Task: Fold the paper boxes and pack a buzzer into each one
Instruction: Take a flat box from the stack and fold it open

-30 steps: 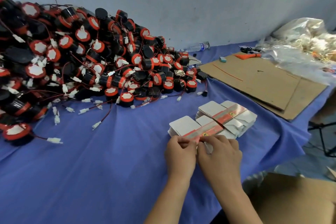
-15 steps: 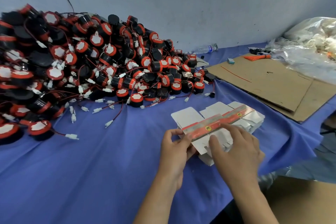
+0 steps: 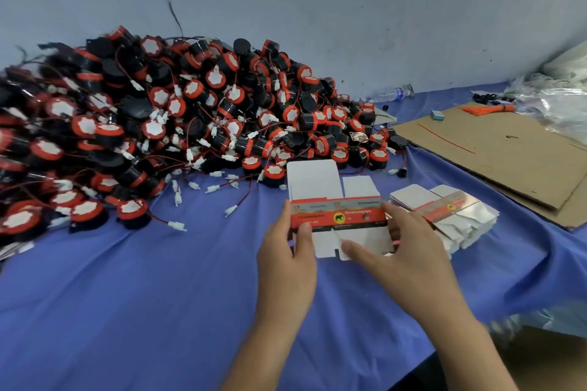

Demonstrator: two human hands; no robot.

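Paper box blank point(image 3: 338, 216), unfolded, is pinched at its left end by the left hand point(image 3: 286, 260), thumb on the red band, and at its right end by the right hand point(image 3: 403, 257). Just right of the blank lies a stack of flat boxes point(image 3: 444, 209). Behind the blank is the buzzer pile point(image 3: 158, 124).

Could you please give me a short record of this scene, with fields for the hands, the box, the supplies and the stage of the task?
left hand: pinches the left end of the flat box
right hand: holds its right end, thumb on the lower flap
box state: unfolded, flaps out, no buzzer inside
box stack: on the blue cloth, right of the hands
buzzer pile: heaped on the cloth, left of the box
cardboard sheet: far right
stage: folding not yet begun
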